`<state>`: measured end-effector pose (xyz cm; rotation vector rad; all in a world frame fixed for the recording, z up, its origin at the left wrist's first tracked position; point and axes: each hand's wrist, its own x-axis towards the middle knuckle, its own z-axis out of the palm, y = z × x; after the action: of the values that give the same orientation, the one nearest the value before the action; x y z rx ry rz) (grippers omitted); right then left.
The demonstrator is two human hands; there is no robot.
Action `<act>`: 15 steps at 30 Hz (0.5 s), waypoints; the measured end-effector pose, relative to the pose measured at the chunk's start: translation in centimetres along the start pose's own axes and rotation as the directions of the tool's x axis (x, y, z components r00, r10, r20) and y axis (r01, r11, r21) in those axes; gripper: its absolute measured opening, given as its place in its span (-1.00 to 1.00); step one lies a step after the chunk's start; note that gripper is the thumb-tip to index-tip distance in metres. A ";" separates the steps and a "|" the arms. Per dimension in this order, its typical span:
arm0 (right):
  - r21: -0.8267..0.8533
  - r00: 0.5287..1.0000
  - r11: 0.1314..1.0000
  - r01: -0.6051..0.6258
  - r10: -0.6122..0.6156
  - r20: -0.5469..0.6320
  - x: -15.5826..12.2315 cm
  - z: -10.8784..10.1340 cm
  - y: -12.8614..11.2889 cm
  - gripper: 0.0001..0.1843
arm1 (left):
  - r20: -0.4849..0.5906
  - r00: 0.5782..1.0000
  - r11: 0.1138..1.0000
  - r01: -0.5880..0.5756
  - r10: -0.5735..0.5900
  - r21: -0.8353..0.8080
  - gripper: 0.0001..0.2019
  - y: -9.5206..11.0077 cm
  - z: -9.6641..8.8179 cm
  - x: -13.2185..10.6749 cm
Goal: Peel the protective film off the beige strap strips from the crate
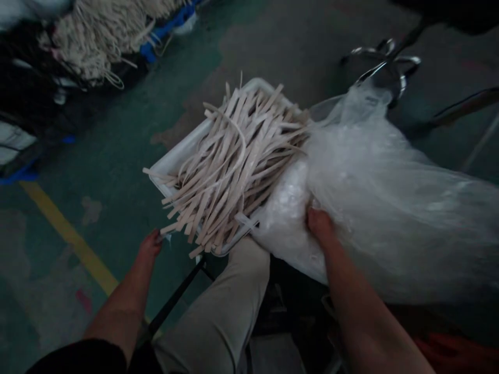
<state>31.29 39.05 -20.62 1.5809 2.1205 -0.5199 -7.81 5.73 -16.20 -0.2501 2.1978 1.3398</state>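
Observation:
A white tray (177, 146) stands ahead of me, heaped with pale beige flat strips (237, 161) whose ends stick out over its near rim. My left hand (150, 245) is closed just left of the tray's near corner, with a small whitish bit at the fingertips beside one strip's end. What it pinches is too dim to make out. On the right, my right hand (320, 224) is closed on a large crumpled clear plastic bag (374, 171). The bag overlaps the tray's right side, and its folds partly hide the fingers.
My trousered leg (222, 306) is below the tray. At upper left lies a pile of similar strips (101, 36) by blue-edged containers (171, 23). A chair's chrome base (384, 65) stands at upper right. A yellow line (72, 234) crosses the green floor.

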 end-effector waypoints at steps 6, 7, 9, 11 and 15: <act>0.483 0.952 0.865 -0.135 0.248 -0.178 -9.6 -4.3 0.3 -0.51 | 0.081 0.993 0.986 -0.068 0.081 -0.149 -0.78 6.6 -0.4 -0.9; 0.535 0.947 0.837 -0.116 0.255 -0.194 -11.6 -5.0 0.3 -0.47 | 0.108 0.990 0.981 -0.074 0.094 -0.179 -0.78 7.5 -0.3 -1.3; 0.686 0.943 0.726 -0.052 0.261 -0.205 -15.5 -6.2 -0.6 -0.40 | 0.215 0.966 0.962 -0.085 0.143 -0.260 -0.78 9.6 0.2 -3.0; 0.885 0.955 0.463 0.044 0.239 -0.173 -19.4 -7.1 -2.3 -0.38 | 0.364 0.902 0.933 -0.100 0.231 -0.346 -0.75 11.7 0.8 -5.9; 0.993 0.996 -0.070 0.091 -0.015 -0.092 -26.5 -7.5 -7.3 -0.43 | 0.633 0.670 0.904 -0.147 0.389 -0.400 -0.71 14.5 1.7 -14.0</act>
<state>29.89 19.99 0.57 2.0593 1.6170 -2.6692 -1.71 12.50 1.85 0.4486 1.3885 1.6074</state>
